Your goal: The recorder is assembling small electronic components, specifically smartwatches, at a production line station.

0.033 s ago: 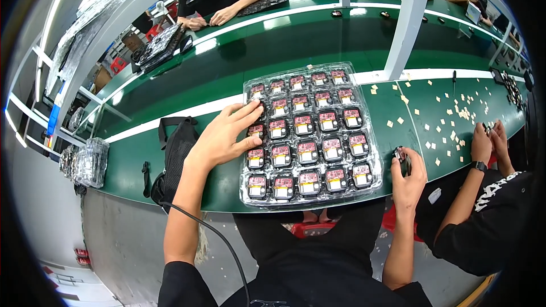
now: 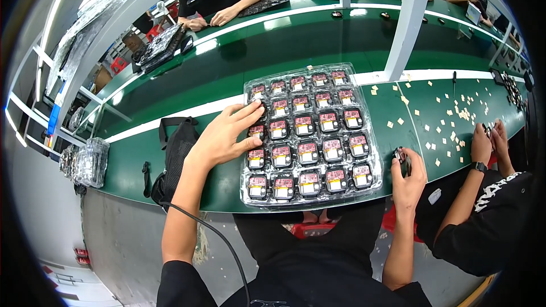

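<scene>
With its fingers apart, the left hand (image 2: 220, 139) rests at nine o'clock on the clear tray (image 2: 377, 177), while near the tray's four o'clock the right hand (image 2: 409, 179) pinches a small dark object (image 2: 397, 152) (partly hidden), which could drop if that pinch loosens.

Apparel consists of a black shirt (image 2: 301, 276) with short sleeves (image 2: 185, 285), pale front print (image 2: 268, 303) and black trousers (image 2: 260, 236), with a black cable (image 2: 226, 243) crossing the shirt's left side.

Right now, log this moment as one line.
left hand: open, fingers over left side of clear tray | right hand: gripping small dark piece | tray: black labelled units in rows | table: pale squares scattered rightward
</scene>
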A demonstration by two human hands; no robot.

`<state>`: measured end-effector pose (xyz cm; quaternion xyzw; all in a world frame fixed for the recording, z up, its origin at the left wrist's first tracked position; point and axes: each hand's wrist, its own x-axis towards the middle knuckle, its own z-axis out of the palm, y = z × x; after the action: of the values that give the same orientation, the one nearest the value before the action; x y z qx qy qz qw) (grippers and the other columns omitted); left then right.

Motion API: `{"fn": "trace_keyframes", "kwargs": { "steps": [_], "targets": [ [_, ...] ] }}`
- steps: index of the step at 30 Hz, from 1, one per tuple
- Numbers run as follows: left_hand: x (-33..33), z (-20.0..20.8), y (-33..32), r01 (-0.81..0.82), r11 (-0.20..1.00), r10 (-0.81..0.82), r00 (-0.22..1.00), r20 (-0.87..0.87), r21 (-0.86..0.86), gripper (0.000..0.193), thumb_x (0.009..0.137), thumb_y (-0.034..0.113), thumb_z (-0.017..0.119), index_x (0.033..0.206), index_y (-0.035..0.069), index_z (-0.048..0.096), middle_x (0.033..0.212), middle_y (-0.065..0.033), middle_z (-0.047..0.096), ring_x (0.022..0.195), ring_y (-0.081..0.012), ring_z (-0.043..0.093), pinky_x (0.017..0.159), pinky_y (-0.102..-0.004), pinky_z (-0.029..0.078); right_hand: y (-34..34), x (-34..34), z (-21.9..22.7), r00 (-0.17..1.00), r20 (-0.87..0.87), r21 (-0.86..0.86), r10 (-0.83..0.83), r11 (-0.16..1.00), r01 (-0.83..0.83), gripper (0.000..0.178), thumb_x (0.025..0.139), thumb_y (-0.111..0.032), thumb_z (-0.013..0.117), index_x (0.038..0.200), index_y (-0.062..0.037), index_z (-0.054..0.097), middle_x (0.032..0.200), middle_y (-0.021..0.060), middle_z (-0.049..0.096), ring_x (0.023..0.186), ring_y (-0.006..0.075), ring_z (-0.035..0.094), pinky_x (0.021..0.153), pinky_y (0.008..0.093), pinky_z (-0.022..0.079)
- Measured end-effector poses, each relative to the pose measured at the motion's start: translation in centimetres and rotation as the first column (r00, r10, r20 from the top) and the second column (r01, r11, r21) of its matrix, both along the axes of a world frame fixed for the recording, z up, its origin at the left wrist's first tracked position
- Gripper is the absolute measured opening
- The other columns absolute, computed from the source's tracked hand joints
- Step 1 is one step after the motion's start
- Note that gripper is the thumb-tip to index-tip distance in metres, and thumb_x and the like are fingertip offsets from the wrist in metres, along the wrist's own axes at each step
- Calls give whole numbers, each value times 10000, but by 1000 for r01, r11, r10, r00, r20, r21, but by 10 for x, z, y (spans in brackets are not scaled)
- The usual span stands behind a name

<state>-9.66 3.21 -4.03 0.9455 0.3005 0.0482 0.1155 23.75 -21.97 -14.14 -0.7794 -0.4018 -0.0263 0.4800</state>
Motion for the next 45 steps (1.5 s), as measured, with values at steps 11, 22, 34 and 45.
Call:
{"fn": "trace_keyframes", "kwargs": {
  "steps": [11, 22, 34, 45],
  "targets": [
    [-6, -22, 6, -35, 984, 93, 935, 343, -172, 782, 1026, 649, 402, 1544, 64, 442, 1610, -147, 416, 1521, -391, 272, 1241, -482, 201, -14, 10, -4, 961, -278, 123, 3, 992, 33, 334, 846, 17, 715, 1176, 16, 662, 1180, 94, 691, 605, 44, 461, 542, 216, 365],
    [42, 1, -115, 131, 930, 181, 650, 738, -343, 516, 1029, 341, 623, 1345, -63, 571, 1347, -231, 593, 1232, -303, 612, 1058, -407, 481, -26, -52, 68, 789, 167, 346, 591, 715, -608, 634, 759, -159, 907, 1263, 12, 563, 1190, 231, 709, 682, 151, 704, 587, 225, 544],
    [61, -24, -198, 716, 39, 677, 494, 545, -697, 913, 876, 316, 835, 1541, -49, 328, 1513, -195, 461, 1393, -289, 485, 1155, -436, 411, -13, -74, 77, 569, 141, 336, 810, 502, -797, 591, 759, -153, 906, 1245, -18, 597, 1192, 215, 715, 788, 220, 761, 592, 271, 602],
    [72, -45, -213, -52, 986, -111, 512, 852, 160, 532, 721, -26, 855, 1206, 69, 661, 1283, -196, 587, 1109, -410, 672, 914, -442, 620, -28, -113, 58, 163, -568, 637, 806, 557, -533, 407, 825, -81, 872, 1042, -48, 530, 1271, 154, 568, 598, -27, 352, 507, 167, 300]
  ]
}}
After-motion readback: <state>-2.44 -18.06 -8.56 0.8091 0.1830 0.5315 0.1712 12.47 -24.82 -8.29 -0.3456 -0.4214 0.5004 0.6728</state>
